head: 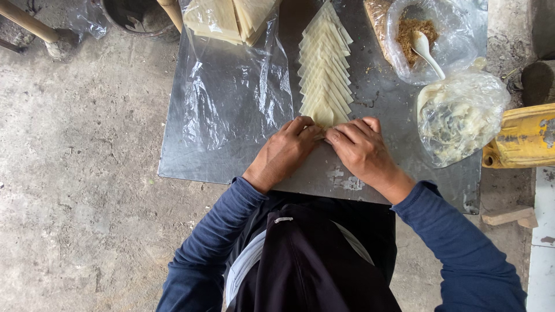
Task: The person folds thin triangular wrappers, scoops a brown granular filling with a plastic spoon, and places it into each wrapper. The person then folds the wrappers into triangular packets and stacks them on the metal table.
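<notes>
- My left hand [284,151] lies palm down on the metal tabletop [243,167], its fingers curled together and pressing on the near end of the row of wrappers [325,69].
- My right hand [359,149] lies just beside it, palm down, fingers close together and bent; its fingertips meet those of my left hand over the same wrapper.
- The nearest wrapper [322,115] is a pale yellow pastry sheet; both sets of fingertips pinch or fold its lower edge, though my knuckles hide the exact grip.
- The row is a fanned line of overlapping pale sheets running away from my hands up the middle of the tabletop, each one partly covering the next.
- A clear plastic sheet [231,98] lies crumpled flat on the tabletop to the left of the row, near my left hand but apart from it.
- A stack of spare wrappers [228,17] rests at the far edge, on the upper end of that plastic sheet.
- A plastic bag of brown crumbly filling [419,34] sits at the far right, with a white spoon [426,52] resting in it.
- A second plastic bag with pale contents [462,115] lies on the right side of the tabletop, near my right hand but not touching it.
- A yellow container [523,136] stands just beyond the right edge.
- My blue sleeves [462,248] cover both arms to the wrists.
</notes>
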